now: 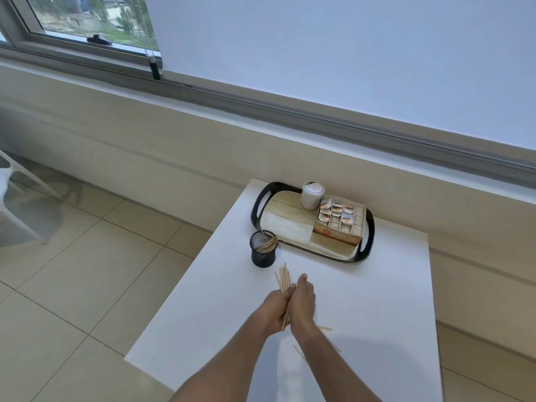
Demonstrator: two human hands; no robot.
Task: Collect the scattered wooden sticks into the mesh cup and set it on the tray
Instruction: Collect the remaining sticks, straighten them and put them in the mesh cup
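Black mesh cup [263, 252], pale tan sticks [282, 278], black-rimmed wood-grain tray [290, 227], white table [377, 300].

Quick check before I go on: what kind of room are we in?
Probably an office break area or canteen corner: a small white table on tiled floor under a window, with a serving tray holding a box of sachets.

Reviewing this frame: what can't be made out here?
Head view only:
- Count of the wooden sticks in the bundle: the left hand and right hand cover its middle.
- Loose sticks near the right wrist: blurred, partly behind the forearm.
- Box print: too small.
- Mesh cup contents: only stick tops show.
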